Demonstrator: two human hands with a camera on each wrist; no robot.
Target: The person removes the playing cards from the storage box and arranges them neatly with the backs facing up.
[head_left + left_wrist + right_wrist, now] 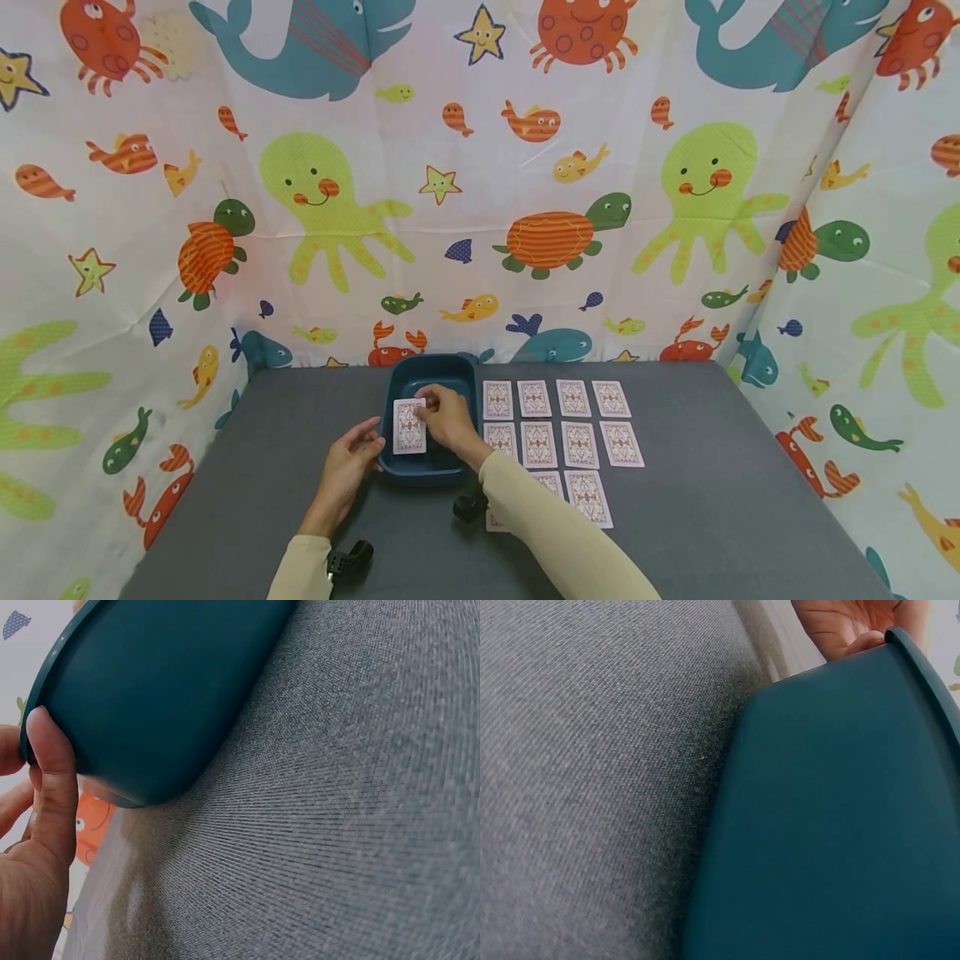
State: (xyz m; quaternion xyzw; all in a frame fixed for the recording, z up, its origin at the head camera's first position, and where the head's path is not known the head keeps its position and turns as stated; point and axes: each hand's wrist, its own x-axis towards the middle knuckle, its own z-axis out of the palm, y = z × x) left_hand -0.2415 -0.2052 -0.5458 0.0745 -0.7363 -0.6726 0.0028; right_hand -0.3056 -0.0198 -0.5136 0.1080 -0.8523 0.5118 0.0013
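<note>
A dark teal plastic tub [431, 479] stands on the grey table. My left hand [350, 462] holds its left rim, the thumb [51, 746] on the outer wall and fingers over the edge in the left wrist view. Above the tub, my right hand [450, 421] pinches a playing card [408, 429] by its upper right edge, patterned back upward. Whether other cards lie beneath it is hidden. In the right wrist view, the tub's outer wall [832, 795] fills much of the frame, and the right hand's fingers are out of sight there.
Several playing cards [580, 444] lie back up in rows on the grey tabletop [697, 500], right of the tub. My right forearm covers part of the nearest row. A curtain [465, 217] printed with sea animals hangs behind the table and along both sides.
</note>
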